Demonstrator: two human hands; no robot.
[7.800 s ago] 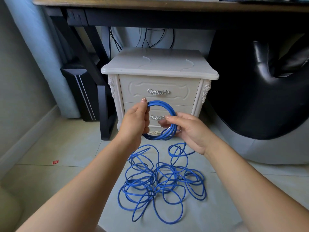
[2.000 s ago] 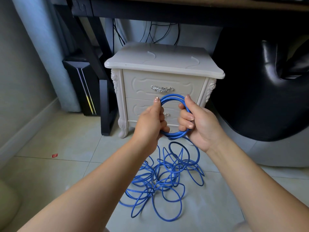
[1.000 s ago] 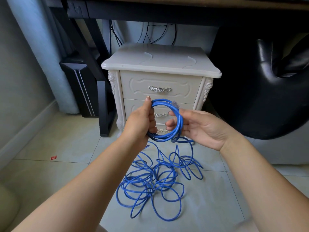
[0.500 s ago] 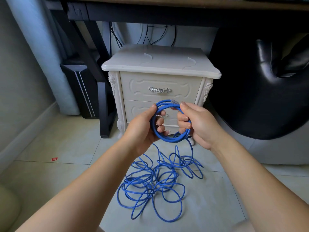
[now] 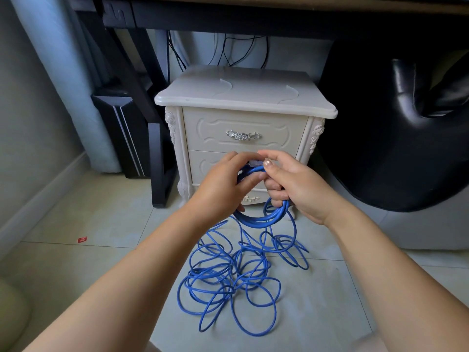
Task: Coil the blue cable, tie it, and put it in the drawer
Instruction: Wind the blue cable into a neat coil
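While both hands meet in front of the nightstand [image 5: 243, 97], the blue cable [image 5: 258, 219] is only partly gathered. A small ring of several turns hangs between the hands, held off the floor [image 5: 101, 224].

Left hand [image 5: 223, 184]: fingers curled round the ring's left side, thumb across the upper strands; grasping the cable.

Right hand [image 5: 294, 184]: fingers hooked through the ring from the right and closed on the bundle, thumb and forefinger tips at the top; grasping the cable. A pale plug [image 5: 255, 163] shows just beside that thumb tip.

Remaining cable: from the ring's underside it drops to the loose loops [image 5: 228, 278], which lie in an overlapping tangle on the tiled floor, between the person's forearms and near the nightstand's feet.

Drawers: upper drawer [image 5: 243, 130] is closed, with its silver handle [image 5: 243, 135] untouched. The lower drawer [image 5: 203, 166] is partly hidden behind the hands and appears closed.

Surroundings: a black chair [image 5: 406, 123] stands to the right, a dark computer tower [image 5: 119, 128] to the left, and a small red scrap [image 5: 82, 239] lies on the floor.
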